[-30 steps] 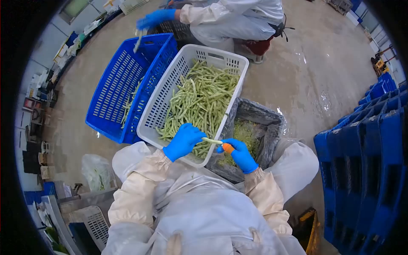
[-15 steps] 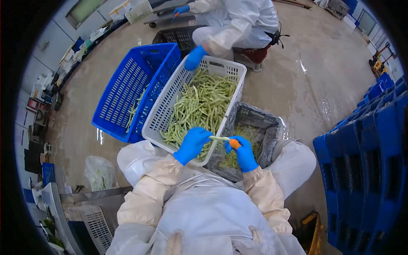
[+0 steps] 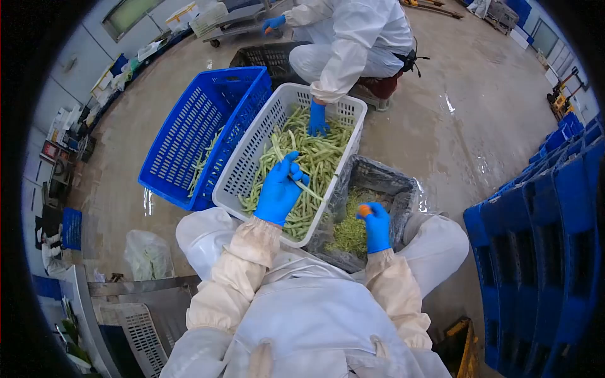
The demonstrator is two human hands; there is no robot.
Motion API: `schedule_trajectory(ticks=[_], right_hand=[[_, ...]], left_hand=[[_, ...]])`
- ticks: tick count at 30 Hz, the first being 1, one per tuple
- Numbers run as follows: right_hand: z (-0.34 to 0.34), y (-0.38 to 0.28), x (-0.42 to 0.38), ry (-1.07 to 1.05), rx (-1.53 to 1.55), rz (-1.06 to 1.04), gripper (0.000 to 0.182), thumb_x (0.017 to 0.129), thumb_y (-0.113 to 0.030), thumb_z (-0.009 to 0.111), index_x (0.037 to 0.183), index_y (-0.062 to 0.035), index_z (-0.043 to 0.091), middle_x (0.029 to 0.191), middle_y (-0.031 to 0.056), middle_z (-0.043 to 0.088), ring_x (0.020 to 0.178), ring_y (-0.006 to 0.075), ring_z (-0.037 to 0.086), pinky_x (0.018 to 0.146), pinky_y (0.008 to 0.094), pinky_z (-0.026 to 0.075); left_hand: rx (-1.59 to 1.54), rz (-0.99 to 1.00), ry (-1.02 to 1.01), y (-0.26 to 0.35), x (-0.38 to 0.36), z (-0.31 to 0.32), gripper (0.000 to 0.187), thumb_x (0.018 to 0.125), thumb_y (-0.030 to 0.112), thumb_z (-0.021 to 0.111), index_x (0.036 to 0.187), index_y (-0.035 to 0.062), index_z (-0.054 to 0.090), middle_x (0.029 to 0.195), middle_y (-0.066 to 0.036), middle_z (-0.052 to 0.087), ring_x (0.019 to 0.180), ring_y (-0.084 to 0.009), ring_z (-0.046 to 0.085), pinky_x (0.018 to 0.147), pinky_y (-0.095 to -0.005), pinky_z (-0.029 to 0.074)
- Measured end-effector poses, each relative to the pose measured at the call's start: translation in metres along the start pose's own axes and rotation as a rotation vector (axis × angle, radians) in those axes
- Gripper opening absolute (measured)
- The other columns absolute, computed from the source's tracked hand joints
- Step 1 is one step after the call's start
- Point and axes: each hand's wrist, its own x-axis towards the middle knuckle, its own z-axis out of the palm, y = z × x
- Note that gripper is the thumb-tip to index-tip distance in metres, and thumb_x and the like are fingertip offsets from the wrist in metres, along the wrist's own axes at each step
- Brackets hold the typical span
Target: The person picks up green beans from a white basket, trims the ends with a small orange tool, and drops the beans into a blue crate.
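My left hand (image 3: 278,194) is over the white crate (image 3: 228,184), fingers closed on a green bean (image 3: 309,189) whose end sticks out to the right. Below it, the crate holds a heap of green beans (image 3: 321,157). My right hand (image 3: 378,227) is above the bin lined with dark plastic (image 3: 403,189), its fingers curled. Something small and orange (image 3: 364,210) shows at its fingertips; whether it is held or worn cannot be made out. Bean trimmings (image 3: 350,234) lie in the lined bin.
A co-worker's gloved hand (image 3: 317,120) reaches into the far end of the white crate. A blue crate (image 3: 183,138) with a few beans stands to the left. Blue pallets (image 3: 535,246) are stacked at the right. A clear plastic bag (image 3: 149,255) sits at the lower left.
My left hand has moved up and forward over the beans, away from my right hand. My right hand has shifted slightly right. The co-worker's hand has gone from the crate's rim into the beans.
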Motion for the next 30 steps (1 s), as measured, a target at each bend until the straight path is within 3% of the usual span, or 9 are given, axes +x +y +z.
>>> schedule_trajectory(ticks=[1, 2, 4, 6, 13, 17, 18, 20, 30], right_hand=[[0.012, -0.006, -0.008, -0.188, -0.091, -0.233, 0.019, 0.084, -0.009, 0.055, 0.099, 0.0022, 0.059, 0.087, 0.0079, 0.06, 0.078, 0.0145, 0.057, 0.079, 0.0302, 0.046], [0.024, -0.011, -0.017, -0.278, -0.099, -0.175, 0.024, 0.085, -0.009, 0.053, 0.106, 0.002, 0.057, 0.094, 0.0089, 0.061, 0.089, 0.0169, 0.058, 0.081, 0.0297, 0.046], [0.035, -0.025, -0.028, -0.392, 0.018, -0.058, 0.026, 0.085, -0.009, 0.053, 0.109, 0.0012, 0.056, 0.095, 0.0086, 0.061, 0.089, 0.0167, 0.058, 0.082, 0.0297, 0.045], [0.039, -0.042, -0.036, -0.571, 0.177, 0.101, 0.028, 0.086, -0.011, 0.051, 0.111, 0.0012, 0.055, 0.096, 0.0093, 0.062, 0.091, 0.0181, 0.058, 0.085, 0.0309, 0.044], [0.048, -0.033, -0.04, -0.575, 0.173, 0.278, 0.019, 0.085, -0.013, 0.055, 0.096, 0.0016, 0.058, 0.085, 0.0079, 0.061, 0.082, 0.0181, 0.059, 0.075, 0.0298, 0.049], [0.056, -0.023, -0.041, -0.661, 0.462, 0.423, 0.016, 0.082, -0.014, 0.059, 0.088, 0.0001, 0.057, 0.076, 0.006, 0.058, 0.07, 0.0173, 0.055, 0.073, 0.0372, 0.049], [0.058, -0.02, -0.041, -0.72, 0.446, 0.433, 0.016, 0.082, -0.014, 0.059, 0.088, 0.0001, 0.057, 0.076, 0.006, 0.058, 0.07, 0.0173, 0.055, 0.073, 0.0372, 0.049], [0.057, -0.016, -0.041, -0.758, 0.362, 0.493, 0.02, 0.082, -0.017, 0.059, 0.095, -0.0027, 0.056, 0.08, 0.0049, 0.058, 0.078, 0.0208, 0.057, 0.083, 0.0456, 0.046], [0.07, -0.013, -0.043, -0.719, 0.26, 0.417, 0.023, 0.084, -0.019, 0.057, 0.097, 0.0004, 0.057, 0.078, 0.005, 0.059, 0.072, 0.0194, 0.058, 0.079, 0.0422, 0.048]], left_hand=[[0.065, -0.003, -0.065, -0.002, 0.001, -0.001, 0.034, 0.089, 0.021, 0.052, 0.116, 0.0012, 0.047, 0.075, 0.0, 0.046, 0.067, -0.0125, 0.045, 0.079, -0.0373, 0.043], [0.064, -0.003, -0.066, -0.007, 0.001, -0.001, 0.034, 0.089, 0.021, 0.052, 0.116, 0.0012, 0.047, 0.075, 0.0, 0.046, 0.067, -0.0125, 0.045, 0.079, -0.0373, 0.043], [0.144, 0.015, 0.033, -0.021, -0.001, 0.004, 0.033, 0.09, 0.019, 0.052, 0.115, -0.0014, 0.046, 0.071, 0.001, 0.044, 0.062, -0.01, 0.041, 0.067, -0.032, 0.043], [0.204, 0.022, 0.012, -0.025, -0.002, 0.003, 0.035, 0.09, 0.019, 0.051, 0.117, -0.0014, 0.045, 0.073, 0.001, 0.045, 0.064, -0.0101, 0.043, 0.069, -0.0315, 0.044], [0.543, 0.1, 0.146, -0.029, -0.014, 0.006, 0.034, 0.081, 0.01, 0.051, 0.114, -0.0002, 0.053, 0.075, -0.002, 0.051, 0.069, -0.0094, 0.047, 0.069, -0.0272, 0.043], [0.451, 0.118, 0.177, -0.026, -0.02, 0.007, 0.032, 0.089, 0.015, 0.044, 0.118, 0.0013, 0.05, 0.071, 0.002, 0.048, 0.063, -0.0068, 0.044, 0.061, -0.0207, 0.038], [0.416, 0.155, 0.178, -0.029, -0.021, 0.001, 0.032, 0.091, 0.016, 0.043, 0.119, 0.0017, 0.05, 0.07, 0.002, 0.048, 0.063, -0.0065, 0.043, 0.061, -0.0204, 0.038], [0.38, 0.222, 0.191, -0.029, -0.028, -0.003, 0.032, 0.093, 0.017, 0.041, 0.12, 0.0021, 0.049, 0.07, 0.002, 0.047, 0.063, -0.0062, 0.043, 0.06, -0.0201, 0.038], [0.363, 0.141, 0.172, -0.018, -0.039, -0.014, 0.035, 0.094, 0.02, 0.04, 0.126, 0.0067, 0.045, 0.067, 0.004, 0.039, 0.059, -0.0059, 0.035, 0.056, -0.019, 0.035]])
